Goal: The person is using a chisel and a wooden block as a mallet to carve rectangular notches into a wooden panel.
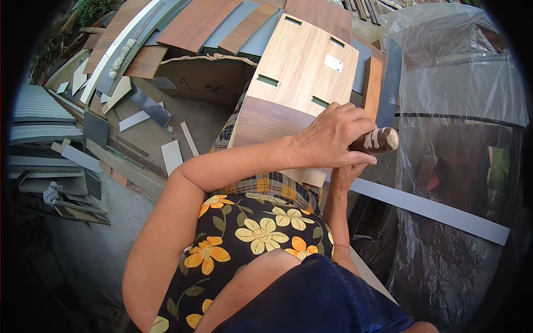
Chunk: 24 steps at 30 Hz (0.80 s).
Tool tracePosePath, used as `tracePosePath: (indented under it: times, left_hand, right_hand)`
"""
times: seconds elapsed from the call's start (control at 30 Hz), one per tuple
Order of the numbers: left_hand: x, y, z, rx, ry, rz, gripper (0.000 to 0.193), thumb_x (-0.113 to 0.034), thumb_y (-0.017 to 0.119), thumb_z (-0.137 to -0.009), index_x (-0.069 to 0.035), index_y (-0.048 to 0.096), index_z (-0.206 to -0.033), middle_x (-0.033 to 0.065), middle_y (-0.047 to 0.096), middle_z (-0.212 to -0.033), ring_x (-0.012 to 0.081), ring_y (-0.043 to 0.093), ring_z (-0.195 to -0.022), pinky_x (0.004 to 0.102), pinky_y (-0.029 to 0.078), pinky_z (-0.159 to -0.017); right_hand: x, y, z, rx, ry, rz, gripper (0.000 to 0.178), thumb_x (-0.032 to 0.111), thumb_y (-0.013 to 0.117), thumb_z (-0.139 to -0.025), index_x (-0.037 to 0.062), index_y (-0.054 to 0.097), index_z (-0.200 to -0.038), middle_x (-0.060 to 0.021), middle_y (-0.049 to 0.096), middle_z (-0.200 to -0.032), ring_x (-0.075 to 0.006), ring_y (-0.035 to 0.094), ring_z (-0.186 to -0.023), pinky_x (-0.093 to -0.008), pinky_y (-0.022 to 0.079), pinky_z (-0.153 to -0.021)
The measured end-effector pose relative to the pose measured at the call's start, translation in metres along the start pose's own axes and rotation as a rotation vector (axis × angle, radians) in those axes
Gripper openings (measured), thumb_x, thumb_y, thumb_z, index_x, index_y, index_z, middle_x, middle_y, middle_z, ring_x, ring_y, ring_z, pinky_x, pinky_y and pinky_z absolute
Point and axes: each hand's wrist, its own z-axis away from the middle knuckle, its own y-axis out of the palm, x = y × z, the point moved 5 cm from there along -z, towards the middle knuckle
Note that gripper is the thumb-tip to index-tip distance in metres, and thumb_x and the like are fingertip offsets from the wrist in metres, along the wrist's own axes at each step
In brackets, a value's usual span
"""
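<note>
A light wooden board (302, 64) with several slots and a white sticker lies in front of me, toward my lap. A darker brown wood surface (272, 119) covers its nearer part. Over the near right edge of these boards, my left hand (338, 133) is closed around a thick, dark brown wooden handle (375, 142). The handle's pale, worn end points right; the rest of the tool is hidden by my hand. Just below, my right hand (345, 173) is raised close under the left one. Its fingers are hidden, so what it holds does not show.
Brown and grey panels (197, 25) are stacked ahead, above a dark opening. Offcuts (172, 155) litter the ground at left, near corrugated sheets (44, 114). A long white strip (427, 208) extends right toward clear plastic sheeting (461, 83). An orange-brown wood block (372, 83) stands beside the board.
</note>
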Motion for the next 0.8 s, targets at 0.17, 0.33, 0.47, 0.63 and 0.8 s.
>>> tracePosePath:
  times: [0.17,0.33,0.47,0.63,0.8]
  left_hand:
    - [0.014,-0.012,0.007,-0.031,-0.010,-0.062,0.052,-0.039,0.075,-0.078,-0.005,0.060,-0.113,0.0137,0.061,-0.107,0.0303,0.059,-0.102,0.0405,0.043,-0.093]
    - [0.099,-0.075,0.053,-0.146,-0.371,-0.368,0.056,-0.043,0.071,-0.082,-0.004,0.057,-0.120,0.0167,0.060,-0.111,0.0330,0.057,-0.109,0.0443,0.044,-0.094]
    - [0.169,-0.113,0.125,-0.242,-0.744,-0.585,0.061,-0.043,0.069,-0.084,-0.001,0.053,-0.125,0.0205,0.062,-0.109,0.0335,0.059,-0.106,0.0444,0.047,-0.091]
    - [0.204,-0.098,0.160,-0.181,-1.045,-0.044,0.061,-0.050,0.062,-0.088,0.002,0.057,-0.119,0.0134,0.066,-0.092,0.0249,0.063,-0.087,0.0378,0.050,-0.081]
    - [0.213,-0.061,0.175,-0.397,-0.966,0.502,0.062,-0.053,0.049,-0.096,0.006,0.062,-0.111,0.0091,0.065,-0.097,0.0135,0.059,-0.089,0.0288,0.047,-0.081]
  right_hand:
    - [0.008,-0.031,-0.019,0.182,0.193,0.056,0.019,0.017,0.062,-0.090,-0.0013,0.058,-0.087,-0.0035,0.058,-0.070,-0.0098,0.054,-0.062,-0.0232,0.042,-0.057]
    - [-0.029,-0.077,-0.027,0.168,0.462,0.270,0.020,0.021,0.062,-0.092,0.0010,0.059,-0.092,-0.0022,0.056,-0.066,-0.0076,0.049,-0.054,-0.0228,0.038,-0.048]
    - [-0.067,-0.091,-0.010,0.131,0.615,0.473,0.028,0.023,0.067,-0.087,-0.0013,0.066,-0.100,-0.0041,0.062,-0.070,-0.0082,0.050,-0.055,-0.0239,0.041,-0.051]
    - [-0.105,-0.099,0.011,0.191,0.535,0.630,0.033,0.029,0.068,-0.086,-0.0026,0.068,-0.097,-0.0039,0.063,-0.073,-0.0093,0.053,-0.065,-0.0283,0.044,-0.060]
    - [-0.108,-0.089,0.017,0.197,0.588,0.533,0.030,0.029,0.066,-0.087,-0.0010,0.065,-0.088,-0.0013,0.061,-0.072,-0.0087,0.052,-0.066,-0.0270,0.043,-0.059]
